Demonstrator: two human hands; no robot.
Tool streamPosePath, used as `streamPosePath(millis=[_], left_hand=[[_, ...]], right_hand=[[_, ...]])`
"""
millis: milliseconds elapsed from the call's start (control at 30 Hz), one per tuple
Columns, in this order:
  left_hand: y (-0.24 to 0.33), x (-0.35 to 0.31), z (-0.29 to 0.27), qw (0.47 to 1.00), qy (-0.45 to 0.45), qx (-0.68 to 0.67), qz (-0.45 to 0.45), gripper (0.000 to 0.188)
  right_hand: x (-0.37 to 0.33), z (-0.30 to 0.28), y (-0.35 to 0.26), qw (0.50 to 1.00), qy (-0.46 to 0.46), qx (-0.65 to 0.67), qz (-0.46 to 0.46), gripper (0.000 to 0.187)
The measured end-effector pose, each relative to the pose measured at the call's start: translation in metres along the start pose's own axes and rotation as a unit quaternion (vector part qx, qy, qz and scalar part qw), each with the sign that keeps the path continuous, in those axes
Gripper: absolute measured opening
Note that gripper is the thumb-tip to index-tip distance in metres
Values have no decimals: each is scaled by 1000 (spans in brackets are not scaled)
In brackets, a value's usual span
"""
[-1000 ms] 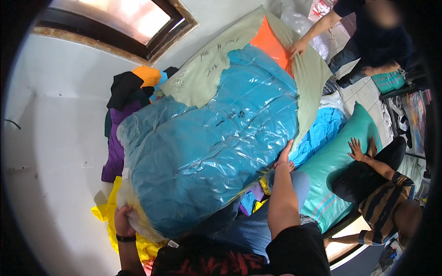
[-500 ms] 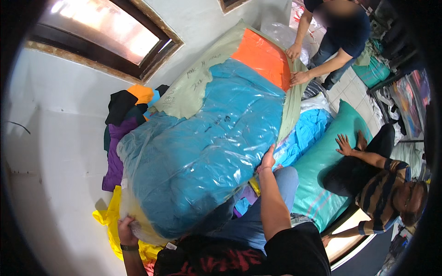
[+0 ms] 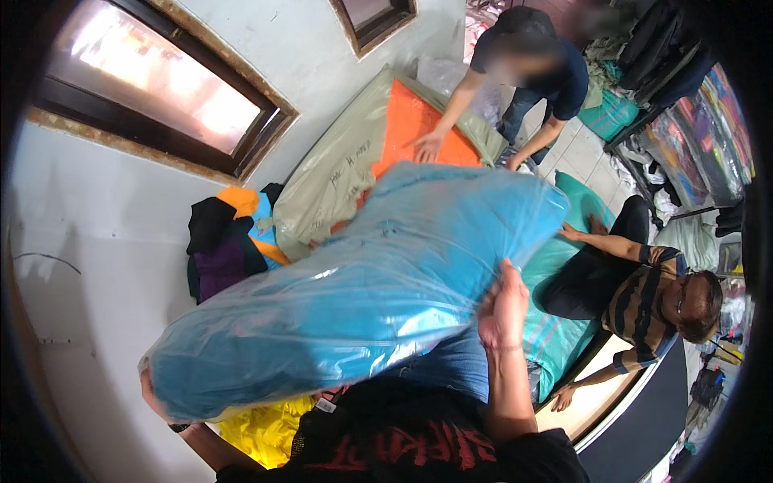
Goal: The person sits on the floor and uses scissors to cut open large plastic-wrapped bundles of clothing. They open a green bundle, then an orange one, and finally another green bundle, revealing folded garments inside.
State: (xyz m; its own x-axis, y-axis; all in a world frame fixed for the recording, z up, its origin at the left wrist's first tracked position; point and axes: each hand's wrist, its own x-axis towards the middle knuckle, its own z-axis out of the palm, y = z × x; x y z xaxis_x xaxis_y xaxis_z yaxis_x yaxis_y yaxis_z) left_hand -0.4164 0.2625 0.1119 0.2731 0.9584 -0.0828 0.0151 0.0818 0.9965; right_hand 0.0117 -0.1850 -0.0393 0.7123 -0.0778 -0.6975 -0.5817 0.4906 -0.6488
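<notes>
A big clear plastic sack of blue cloth fills the middle of the view, tilted from lower left up to the right. My right hand grips its lower right edge. My left hand holds its lower left end and is almost wholly hidden behind the sack. Behind it lie a pale green sack and an orange bundle.
A person in a dark shirt bends over the orange bundle at the back. Another person in a striped shirt sits at the right on a teal sack. Dark and purple clothes pile against the white wall. Yellow cloth lies low.
The blue sack has been lifted off the pile and swung toward me, now held up in both hands. The person at the back has moved in over the orange bundle.
</notes>
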Motion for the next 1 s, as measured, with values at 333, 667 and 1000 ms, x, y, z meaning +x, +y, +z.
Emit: streamPosePath(millis=[333,667,1000], left_hand=[[-87,91,-6,994,26,-45,-99,26],[-98,127,30,987,48,-20,-150,19],[-111,117,0,985,-14,-21,-173,14]], right_hand=[[40,102,9,931,-144,-146,-303,39],[130,235,54,914,-143,-82,-371,43],[128,243,66,928,-230,-82,-283,44]])
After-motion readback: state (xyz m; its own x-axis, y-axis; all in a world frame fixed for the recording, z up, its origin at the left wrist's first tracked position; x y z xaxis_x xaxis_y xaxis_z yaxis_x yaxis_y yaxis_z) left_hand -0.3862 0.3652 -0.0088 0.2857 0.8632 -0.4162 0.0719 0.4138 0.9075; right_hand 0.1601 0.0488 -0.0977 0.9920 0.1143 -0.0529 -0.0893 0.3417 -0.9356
